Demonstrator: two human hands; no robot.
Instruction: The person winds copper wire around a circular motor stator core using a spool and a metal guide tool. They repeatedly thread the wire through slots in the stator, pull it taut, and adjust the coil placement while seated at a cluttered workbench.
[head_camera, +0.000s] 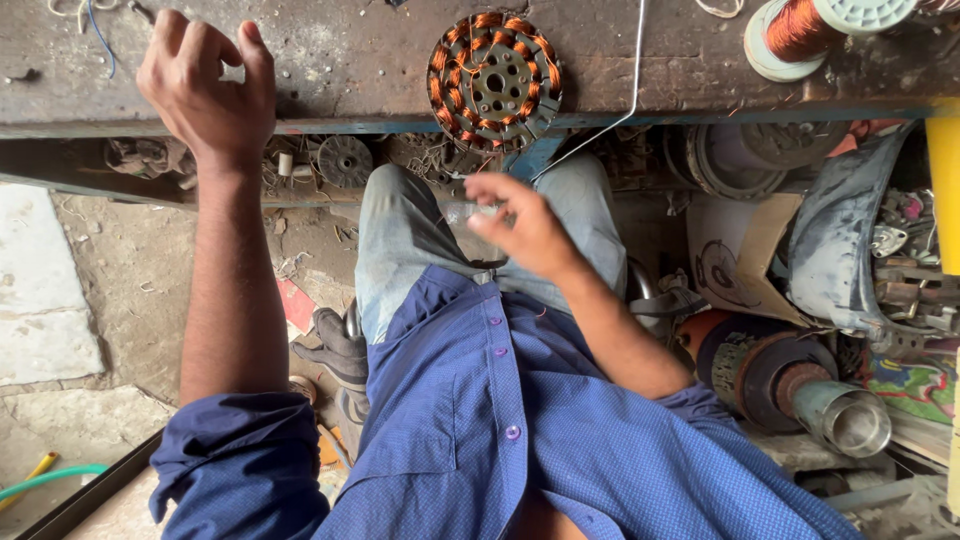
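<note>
A round motor stator (494, 82) wound with copper coils lies at the front edge of a worn workbench (340, 60). My left hand (207, 88) rests on the bench top to the left of it, fingers curled, holding nothing I can see. My right hand (522, 226) hovers below the bench edge over my lap, blurred, fingers pinched on what looks like a small pale piece. A thin white wire (634, 70) runs down across the bench toward that hand.
A spool of copper wire (800, 30) stands at the bench's top right. Under the bench lie motor parts (345, 160) and scrap. Rotors and metal cylinders (800, 385) crowd the floor at right. A green hose (45, 480) crosses the bottom left.
</note>
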